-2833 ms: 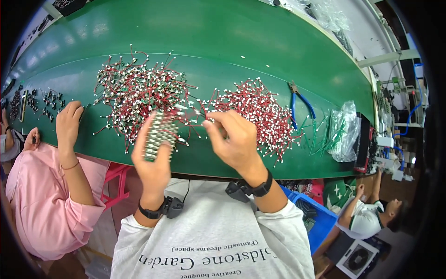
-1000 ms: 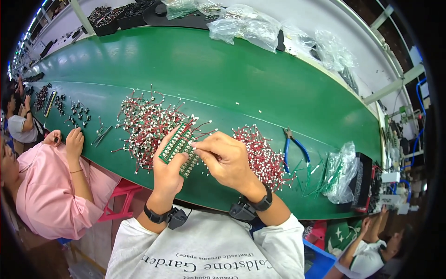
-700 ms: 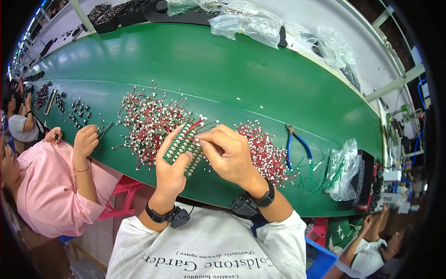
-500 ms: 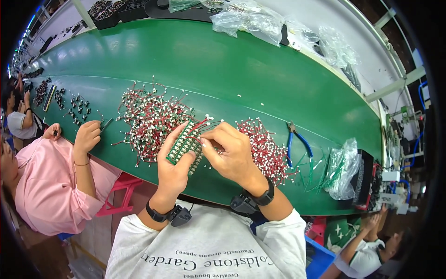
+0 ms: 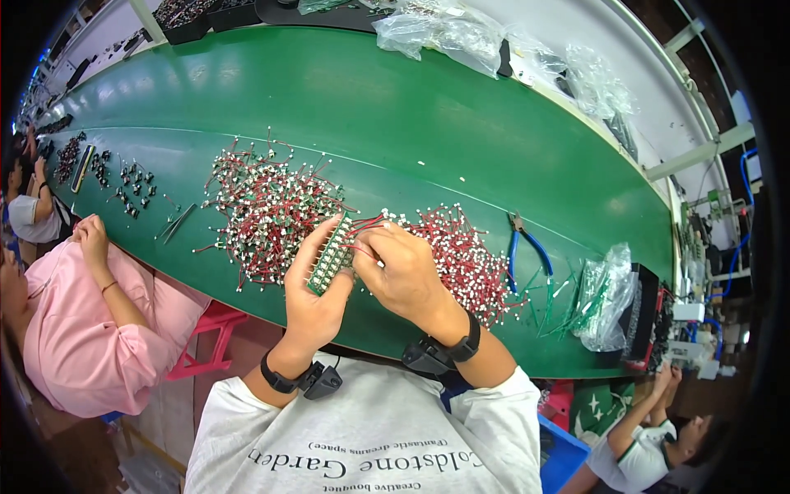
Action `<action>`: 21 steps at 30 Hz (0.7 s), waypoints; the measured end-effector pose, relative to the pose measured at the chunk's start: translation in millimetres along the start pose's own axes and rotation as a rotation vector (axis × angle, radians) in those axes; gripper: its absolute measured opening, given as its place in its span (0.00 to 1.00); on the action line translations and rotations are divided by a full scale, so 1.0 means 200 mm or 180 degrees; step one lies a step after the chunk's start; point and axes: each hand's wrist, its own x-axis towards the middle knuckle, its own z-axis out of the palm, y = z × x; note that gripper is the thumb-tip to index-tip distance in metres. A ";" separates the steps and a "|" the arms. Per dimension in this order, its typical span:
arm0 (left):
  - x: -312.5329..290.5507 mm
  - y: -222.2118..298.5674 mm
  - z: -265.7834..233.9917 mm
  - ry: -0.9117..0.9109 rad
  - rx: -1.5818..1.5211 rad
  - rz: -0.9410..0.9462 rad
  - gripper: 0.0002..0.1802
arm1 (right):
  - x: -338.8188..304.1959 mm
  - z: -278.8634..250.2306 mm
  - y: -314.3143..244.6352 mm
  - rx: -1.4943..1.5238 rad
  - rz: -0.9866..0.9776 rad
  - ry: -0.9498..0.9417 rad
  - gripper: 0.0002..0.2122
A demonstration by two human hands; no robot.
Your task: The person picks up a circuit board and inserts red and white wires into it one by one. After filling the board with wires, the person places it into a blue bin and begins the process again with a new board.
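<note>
Green board (image 5: 333,257): held tilted at frame centre — gripped by the left hand (image 5: 315,300).
Red wires (image 5: 369,220): one seemingly pinched by the right hand (image 5: 403,276), beside the board.
Both hands: best held steady, so the wire is guided straight — unforced.

"Where does this view look from?"
"A head mount: it's the left of two fisheye cameras worn side by side, facing steeply down past a pale grey fabric shirt (image 5: 362,420)."
"How near?"
"Near enough to set the two bare hands (image 5: 401,276) mid-picture, wide enough to follow the long, glossy green desk (image 5: 370,99) off to both sides."
"Any bending?"
"Yes, the desk's far edge bows, and black fills the corners. Upright, unmirrored."
</note>
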 end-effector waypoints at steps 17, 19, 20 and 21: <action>0.02 -0.01 0.00 -0.0245 0.0821 0.0619 0.33 | -0.02 0.03 -0.04 -0.0705 -0.0007 0.0223 0.05; 0.03 -0.03 0.00 -0.0291 0.0877 0.0714 0.34 | -0.02 0.03 -0.04 -0.0683 0.0003 0.0211 0.05; 0.03 -0.03 -0.01 -0.0332 0.0936 0.0811 0.34 | -0.02 0.03 -0.05 -0.0657 0.0009 0.0200 0.05; 0.03 -0.03 -0.01 -0.0328 0.0937 0.0811 0.34 | -0.03 0.03 -0.05 -0.0654 0.0007 0.0198 0.05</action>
